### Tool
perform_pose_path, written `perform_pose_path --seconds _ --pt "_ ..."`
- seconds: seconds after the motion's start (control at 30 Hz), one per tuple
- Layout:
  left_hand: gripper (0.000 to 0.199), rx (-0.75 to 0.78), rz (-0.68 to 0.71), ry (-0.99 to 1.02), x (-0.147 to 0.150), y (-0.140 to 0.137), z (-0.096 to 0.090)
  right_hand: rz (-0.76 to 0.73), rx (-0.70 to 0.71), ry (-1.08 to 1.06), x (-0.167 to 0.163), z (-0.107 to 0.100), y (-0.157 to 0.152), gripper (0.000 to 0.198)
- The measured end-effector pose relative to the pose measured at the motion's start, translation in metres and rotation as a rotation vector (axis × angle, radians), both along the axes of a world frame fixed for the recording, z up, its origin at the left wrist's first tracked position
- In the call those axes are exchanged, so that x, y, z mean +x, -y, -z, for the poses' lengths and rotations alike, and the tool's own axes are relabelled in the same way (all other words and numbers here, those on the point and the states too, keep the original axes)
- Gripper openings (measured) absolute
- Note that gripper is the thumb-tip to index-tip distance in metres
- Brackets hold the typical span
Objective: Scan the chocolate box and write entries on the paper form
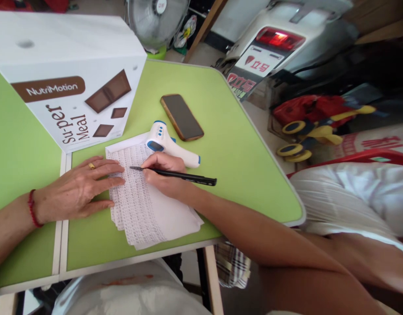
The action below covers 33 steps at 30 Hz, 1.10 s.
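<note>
My left hand [81, 186] lies with fingers spread across the table and the left margin of a small stack of paper [139, 205]. A gold ring and a red bracelet are on it. The sheets are covered in rows of small handwritten marks, with a blank strip towards the right. My right hand [165, 173] pinches a black pen [185, 176] and rests on the top sheet. The pen's tip points left, at the written rows. Just beyond that hand lies a white and blue infrared thermometer [171, 146], partly over the sheets' upper edge.
A smartphone [182, 117] in a brown case lies beyond the thermometer. A large white NutriMotion box [99, 83] stands at the left on the green folding table [241, 170]. Someone in white clothing [355, 201] is at the right. A fan [157, 22] and scooter [270, 39] are behind.
</note>
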<state>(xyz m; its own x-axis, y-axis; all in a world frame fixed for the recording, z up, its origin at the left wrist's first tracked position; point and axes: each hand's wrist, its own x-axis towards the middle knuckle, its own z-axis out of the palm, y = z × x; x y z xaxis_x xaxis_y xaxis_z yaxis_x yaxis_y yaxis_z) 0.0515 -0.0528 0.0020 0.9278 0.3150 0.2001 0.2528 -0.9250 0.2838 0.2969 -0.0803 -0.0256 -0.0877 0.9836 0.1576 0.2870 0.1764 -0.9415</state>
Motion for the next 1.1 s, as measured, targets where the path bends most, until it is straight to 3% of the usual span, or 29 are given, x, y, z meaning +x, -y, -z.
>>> perform_pose_path --seconds 0.63,0.73,0.93,1.03,1.1 --pt "0.040 -0.023 -0.009 -0.006 0.000 -0.001 0.001 -0.026 0.078 0.066 0.003 -0.001 -0.001 0.003" --pt "0.038 -0.017 -0.006 0.002 0.001 -0.001 0.001 -0.063 0.228 0.147 0.008 -0.002 -0.004 0.006" --pt "0.034 0.013 0.016 0.040 0.003 -0.001 -0.003 -0.203 0.786 0.640 0.026 -0.003 -0.011 0.021" --pt "0.027 0.091 -0.009 0.168 0.000 0.000 -0.009 -0.254 0.846 0.839 0.031 0.000 -0.014 0.028" --pt "0.024 0.129 -0.140 0.265 -0.008 0.000 -0.013 -0.275 0.814 0.915 0.032 0.001 -0.015 0.031"
